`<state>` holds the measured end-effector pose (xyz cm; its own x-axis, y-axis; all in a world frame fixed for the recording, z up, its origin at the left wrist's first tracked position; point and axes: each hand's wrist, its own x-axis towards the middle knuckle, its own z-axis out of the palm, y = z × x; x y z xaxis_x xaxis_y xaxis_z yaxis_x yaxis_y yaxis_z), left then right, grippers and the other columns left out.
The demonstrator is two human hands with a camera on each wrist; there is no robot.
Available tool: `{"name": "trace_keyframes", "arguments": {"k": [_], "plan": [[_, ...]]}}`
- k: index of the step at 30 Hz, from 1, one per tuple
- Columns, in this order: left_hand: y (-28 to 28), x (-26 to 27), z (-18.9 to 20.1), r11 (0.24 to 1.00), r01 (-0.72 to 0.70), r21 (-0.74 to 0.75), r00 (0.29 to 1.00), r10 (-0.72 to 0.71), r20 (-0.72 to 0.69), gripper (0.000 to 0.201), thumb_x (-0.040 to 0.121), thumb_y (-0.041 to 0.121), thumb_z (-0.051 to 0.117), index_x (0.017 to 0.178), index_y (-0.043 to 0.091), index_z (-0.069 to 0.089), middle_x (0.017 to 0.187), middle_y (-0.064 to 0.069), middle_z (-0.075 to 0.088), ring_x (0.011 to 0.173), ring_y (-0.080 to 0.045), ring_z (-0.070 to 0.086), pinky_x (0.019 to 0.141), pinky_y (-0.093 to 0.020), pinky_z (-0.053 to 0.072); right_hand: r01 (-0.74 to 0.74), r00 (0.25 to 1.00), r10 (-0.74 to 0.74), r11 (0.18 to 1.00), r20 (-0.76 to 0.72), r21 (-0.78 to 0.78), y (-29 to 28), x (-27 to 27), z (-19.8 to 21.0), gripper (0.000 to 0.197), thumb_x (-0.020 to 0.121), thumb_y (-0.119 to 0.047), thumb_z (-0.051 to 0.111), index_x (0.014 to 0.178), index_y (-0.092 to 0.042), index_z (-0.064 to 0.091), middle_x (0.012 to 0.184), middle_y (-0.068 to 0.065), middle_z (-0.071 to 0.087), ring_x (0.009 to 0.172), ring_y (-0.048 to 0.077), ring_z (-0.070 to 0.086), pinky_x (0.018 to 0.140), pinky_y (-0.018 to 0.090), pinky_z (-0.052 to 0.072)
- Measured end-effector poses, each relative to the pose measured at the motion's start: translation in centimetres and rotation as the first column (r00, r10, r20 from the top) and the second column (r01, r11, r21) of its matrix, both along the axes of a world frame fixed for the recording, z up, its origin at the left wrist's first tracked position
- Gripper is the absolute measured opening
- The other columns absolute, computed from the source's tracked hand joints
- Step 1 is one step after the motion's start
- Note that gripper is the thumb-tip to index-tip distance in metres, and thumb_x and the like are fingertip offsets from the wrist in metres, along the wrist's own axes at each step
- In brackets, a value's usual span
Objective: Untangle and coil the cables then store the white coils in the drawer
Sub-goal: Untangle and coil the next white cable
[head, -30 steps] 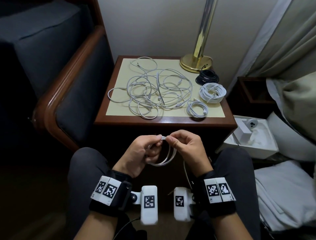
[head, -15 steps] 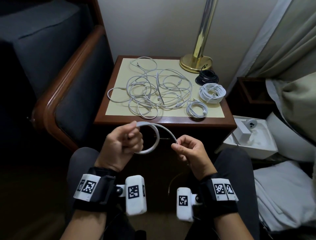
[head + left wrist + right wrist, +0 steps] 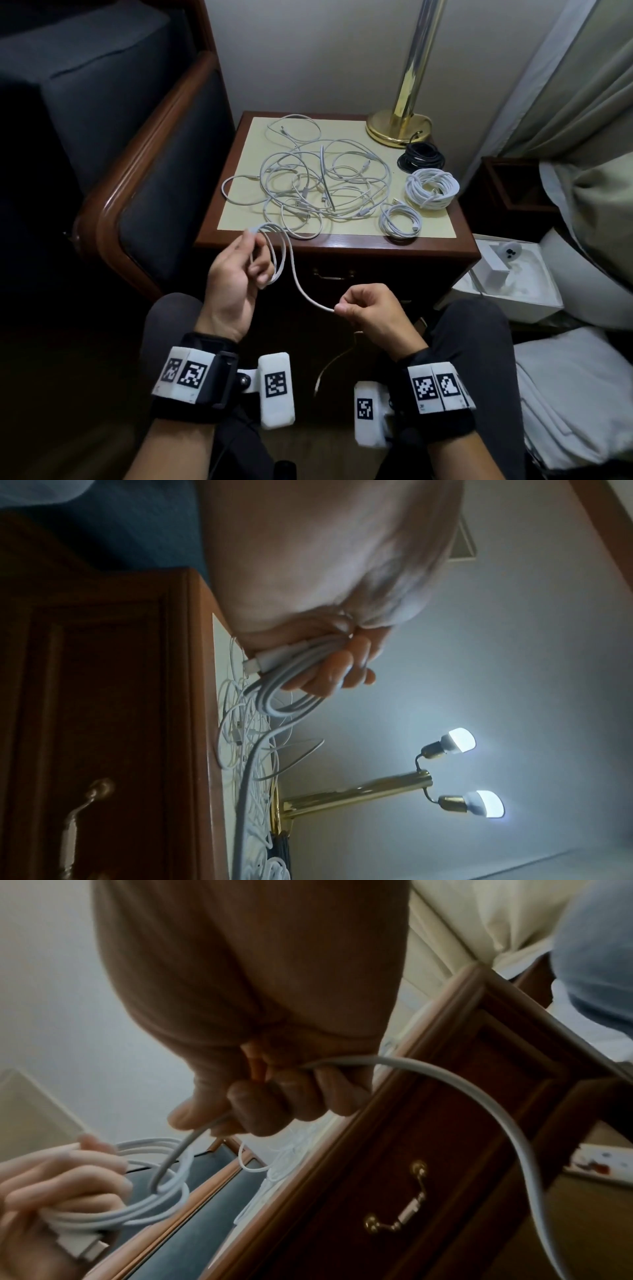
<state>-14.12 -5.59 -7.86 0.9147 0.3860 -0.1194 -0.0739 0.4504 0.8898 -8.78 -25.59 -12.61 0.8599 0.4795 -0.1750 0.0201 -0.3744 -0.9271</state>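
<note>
The cable (image 3: 291, 263) being wound is white, same as the tangle (image 3: 318, 185) and two coils (image 3: 432, 187) on the nightstand (image 3: 335, 245) — reddish-brown wood with a pale cream top. One coil (image 3: 422, 159) at the back right corner is black. The lamp (image 3: 399, 128) is shiny brass. Wrist bands (image 3: 195, 387) are black, with white blocks carrying black-and-white square codes — the armchair (image 3: 102, 102) is dark blue-grey.
</note>
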Motion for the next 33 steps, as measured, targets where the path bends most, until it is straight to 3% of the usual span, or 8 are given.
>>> {"name": "trace_keyframes", "arguments": {"k": [3, 9, 15, 17, 21, 25, 30, 33], "plan": [[-1.1, 0.1, -0.1, 0.992, 0.022, 0.123, 0.998, -0.015, -0.055, 0.033, 0.104, 0.025, 0.036, 0.083, 0.011, 0.056, 0.051, 0.007, 0.032, 0.045, -0.006, 0.031, 0.046, -0.016, 0.026, -0.069, 0.995, 0.079, 0.987, 0.062, -0.144, 0.1, 0.0, 1.6, 0.028, 0.084, -0.017, 0.070, 0.059, -0.022, 0.058, 0.056, -0.004, 0.051, 0.055, 0.007, 0.044, 0.057, 0.025, 0.038], [-3.4, 0.2, -0.3, 0.944, 0.198, 0.264, 0.973, -0.158, -0.167, 0.032, 0.103, 0.018, 0.037, 0.082, 0.006, 0.057, 0.049, 0.006, 0.042, 0.046, -0.007, 0.038, 0.048, -0.017, 0.032, -0.056, 0.974, 0.091, 0.984, 0.207, -0.169, 0.5, 0.2, 2.9, 0.036, 0.087, -0.022, 0.066, 0.052, -0.024, 0.056, 0.044, -0.011, 0.048, 0.048, 0.004, 0.041, 0.054, 0.026, 0.035], [-5.2, 0.4, 0.3, 0.876, 0.386, 0.291, 0.906, -0.299, -0.300, 0.034, 0.103, 0.024, 0.040, 0.079, 0.009, 0.059, 0.059, -0.004, 0.059, 0.049, -0.012, 0.056, 0.051, -0.020, 0.038, 0.113, 0.943, -0.124, 0.992, 0.307, 0.053, 1.0, 0.1, 2.6, 0.027, 0.083, -0.021, 0.063, 0.056, -0.020, 0.060, 0.049, -0.008, 0.054, 0.051, 0.004, 0.045, 0.054, 0.029, 0.040], [-5.7, 0.5, 0.6, 0.860, 0.434, 0.267, 0.881, -0.343, -0.327, 0.034, 0.103, 0.026, 0.040, 0.082, 0.009, 0.059, 0.058, -0.005, 0.062, 0.047, -0.013, 0.056, 0.051, -0.022, 0.037, 0.179, 0.915, -0.229, 0.968, 0.333, 0.173, 1.1, 0.0, 2.8, 0.023, 0.082, -0.016, 0.066, 0.060, -0.011, 0.062, 0.052, -0.005, 0.058, 0.052, 0.003, 0.049, 0.053, 0.021, 0.041], [-5.9, 0.6, 1.0, 0.877, 0.439, 0.192, 0.874, -0.368, -0.317, 0.035, 0.103, 0.025, 0.042, 0.077, 0.009, 0.058, 0.047, -0.005, 0.051, 0.038, -0.015, 0.044, 0.045, -0.021, 0.034, 0.219, 0.856, -0.320, 0.936, 0.406, 0.276, 1.0, 0.0, 2.9, 0.025, 0.078, -0.004, 0.073, 0.063, -0.017, 0.058, 0.052, -0.014, 0.055, 0.050, 0.000, 0.049, 0.052, 0.012, 0.037], [-6.0, 0.4, 1.2, 0.868, 0.470, 0.159, 0.859, -0.409, -0.307, 0.038, 0.101, 0.022, 0.044, 0.070, 0.006, 0.056, 0.042, 0.001, 0.036, 0.036, -0.009, 0.031, 0.041, -0.017, 0.027, 0.208, 0.860, -0.342, 0.912, 0.379, 0.353, 1.0, 0.1, 2.7, 0.034, 0.073, -0.003, 0.075, 0.064, -0.021, 0.047, 0.051, -0.016, 0.049, 0.045, 0.000, 0.040, 0.050, 0.011, 0.031], [-5.6, 0.1, 1.2, 0.838, 0.508, 0.198, 0.844, -0.439, -0.306, 0.037, 0.099, 0.023, 0.044, 0.066, 0.008, 0.051, 0.044, 0.004, 0.026, 0.038, -0.007, 0.020, 0.037, -0.016, 0.018, 0.194, 0.923, -0.287, 0.922, 0.257, 0.334, 0.8, 0.3, 2.0, 0.037, 0.065, -0.039, 0.076, 0.059, -0.019, 0.046, 0.050, -0.012, 0.041, 0.050, 0.002, 0.032, 0.049, 0.018, 0.029], [-4.9, 0.0, 1.2, 0.849, 0.490, 0.196, 0.853, -0.422, -0.306, 0.034, 0.098, 0.022, 0.045, 0.066, 0.010, 0.048, 0.047, 0.005, 0.024, 0.040, -0.006, 0.018, 0.039, -0.018, 0.013, 0.179, 0.956, -0.243, 0.927, 0.166, 0.328, 0.6, 0.1, 1.2, 0.038, 0.071, -0.026, 0.081, 0.059, -0.015, 0.047, 0.051, -0.011, 0.039, 0.051, 0.002, 0.032, 0.049, 0.018, 0.029]]}}
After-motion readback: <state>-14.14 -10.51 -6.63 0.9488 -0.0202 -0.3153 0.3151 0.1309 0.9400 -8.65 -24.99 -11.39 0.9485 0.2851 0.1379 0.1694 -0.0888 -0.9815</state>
